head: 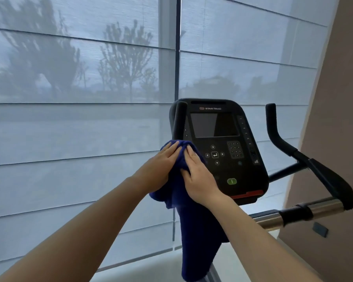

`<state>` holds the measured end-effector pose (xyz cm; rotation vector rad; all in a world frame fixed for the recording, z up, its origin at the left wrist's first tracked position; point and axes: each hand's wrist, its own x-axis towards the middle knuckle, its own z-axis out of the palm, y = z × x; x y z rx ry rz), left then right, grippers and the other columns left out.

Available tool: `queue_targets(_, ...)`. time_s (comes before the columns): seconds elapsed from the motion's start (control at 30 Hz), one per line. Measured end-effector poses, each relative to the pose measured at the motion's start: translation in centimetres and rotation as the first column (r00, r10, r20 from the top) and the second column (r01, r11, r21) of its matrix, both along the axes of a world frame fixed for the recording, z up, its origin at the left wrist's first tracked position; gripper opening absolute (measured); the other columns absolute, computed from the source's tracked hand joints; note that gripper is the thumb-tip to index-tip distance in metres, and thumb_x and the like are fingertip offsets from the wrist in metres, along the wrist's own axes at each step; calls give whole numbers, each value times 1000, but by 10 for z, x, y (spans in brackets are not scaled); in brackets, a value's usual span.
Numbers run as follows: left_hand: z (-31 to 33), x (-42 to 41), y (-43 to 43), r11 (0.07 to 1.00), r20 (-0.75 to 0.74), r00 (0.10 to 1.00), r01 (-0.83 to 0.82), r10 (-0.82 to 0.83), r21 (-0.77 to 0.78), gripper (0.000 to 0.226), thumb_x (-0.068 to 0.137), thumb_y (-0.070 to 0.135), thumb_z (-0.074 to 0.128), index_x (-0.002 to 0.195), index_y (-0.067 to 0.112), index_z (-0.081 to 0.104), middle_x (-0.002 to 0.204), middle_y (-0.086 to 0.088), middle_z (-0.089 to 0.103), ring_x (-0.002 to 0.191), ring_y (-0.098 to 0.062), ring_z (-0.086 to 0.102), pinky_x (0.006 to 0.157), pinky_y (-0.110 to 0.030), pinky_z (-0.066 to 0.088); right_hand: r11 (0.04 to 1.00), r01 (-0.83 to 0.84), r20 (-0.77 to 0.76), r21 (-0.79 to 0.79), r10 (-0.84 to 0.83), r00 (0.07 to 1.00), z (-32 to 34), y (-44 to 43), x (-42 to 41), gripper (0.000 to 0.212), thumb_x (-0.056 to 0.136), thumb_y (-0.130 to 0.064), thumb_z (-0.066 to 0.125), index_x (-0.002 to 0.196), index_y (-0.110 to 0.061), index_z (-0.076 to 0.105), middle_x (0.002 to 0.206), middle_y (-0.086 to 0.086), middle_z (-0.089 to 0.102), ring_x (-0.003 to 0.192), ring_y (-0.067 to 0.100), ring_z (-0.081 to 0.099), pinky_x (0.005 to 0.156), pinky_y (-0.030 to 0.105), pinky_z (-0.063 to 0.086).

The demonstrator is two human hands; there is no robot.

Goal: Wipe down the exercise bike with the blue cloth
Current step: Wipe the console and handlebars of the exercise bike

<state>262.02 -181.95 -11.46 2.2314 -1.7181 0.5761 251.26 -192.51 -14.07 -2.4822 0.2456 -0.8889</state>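
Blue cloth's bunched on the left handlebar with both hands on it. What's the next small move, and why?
Probably slide the blue cloth up the left handlebar. Both the left hand and right hand clamp it low on that grip, beside the console, and the upper part of the grip stands bare above them. Much of the cloth hangs loose below.

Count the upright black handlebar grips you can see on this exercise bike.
2: the left grip rises beside the console's left edge, above the blue cloth; the right grip stands right of the console.
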Motion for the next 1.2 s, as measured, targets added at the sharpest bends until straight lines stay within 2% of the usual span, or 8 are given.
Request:
queue_targets(0.37,64,99,-58,948,70,988,149,-135,-282,73,89,-4,45,150,13,9,159,-1,3,146,-19,7,114,-32,27,976,163,174,-143,-138,975,70,-38,99,60,97,-15,36,148,-16,4,157,-4,2,133,-7,-5,108,11,-5)
queue_targets(0.5,72,133,-88,930,16,973,224,-229,-290,73,90,-1,43,150,15,4,159,1,-2,146,-19,7,114,-33,27,961,247,121,-127,-232,965,82,-54,133,63,98,-18,37,148,-13,-2,157,0,-4,141,4,-4,115,21,-1)
queue_targets(0.67,52,165,-108,902,-181,898,354,-402,-248,87,88,-3,44,148,28,-10,156,11,-16,125,-21,47,98,-29,45,902,367,66,-228,-362,930,68,-55,155,71,97,-17,38,144,-11,-15,154,4,-20,142,12,-13,117,29,1)
queue_targets(0.83,49,176,-111,875,-184,868,410,-461,-258,90,87,-4,46,147,31,-10,156,14,-17,109,-23,57,79,-18,44,916,376,79,-138,-369,926,71,-49,153,72,96,-12,41,146,-16,-10,156,-4,-13,143,9,-4,117,29,8)
queue_targets(1.0,39,171,-98,845,-146,845,470,-515,-256,88,88,-3,45,143,34,-12,155,11,-19,125,-28,45,81,-14,37,906,420,38,-43,-419,907,62,-32,147,73,94,-7,42,147,-22,-5,158,-2,3,140,17,20,112,28,22)
queue_targets(1.07,28,166,-93,862,-123,861,465,-493,-202,84,89,-2,45,147,28,-6,151,13,-24,139,-29,25,92,-18,37,899,438,-21,-16,-438,899,53,-24,137,68,93,-7,40,148,-25,2,157,-3,10,137,19,27,111,31,27)
queue_targets(1.13,19,159,-85,883,-116,877,455,-467,-115,78,91,-1,44,149,23,-2,150,13,-25,146,-25,-3,109,-26,30,876,482,-89,-23,-482,871,46,-16,127,58,93,-9,37,146,-22,20,153,-2,25,132,21,36,108,35,33)
queue_targets(1.2,12,151,-76,903,-122,895,430,-428,-10,72,93,2,42,149,20,1,155,7,-18,144,-25,-13,114,-32,17,837,544,-166,-48,-544,822,46,-5,120,36,91,-9,36,125,-15,46,133,4,50,117,27,49,97,39,41)
